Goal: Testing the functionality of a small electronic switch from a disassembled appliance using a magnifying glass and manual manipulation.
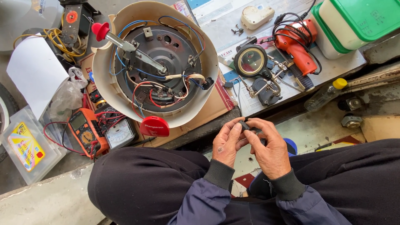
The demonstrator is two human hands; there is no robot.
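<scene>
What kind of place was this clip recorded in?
Most likely a small appliance repair bench. An opened cooker base lies with its wiring exposed, an orange multimeter sits beside it, and an orange soldering gun rests nearby. Both hands hold a small dark part.

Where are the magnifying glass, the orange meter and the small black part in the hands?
magnifying glass (251, 61), head view, middle of lens.
orange meter (84, 132), head view, its dial.
small black part (245, 125), head view, top between fingertips.
</scene>
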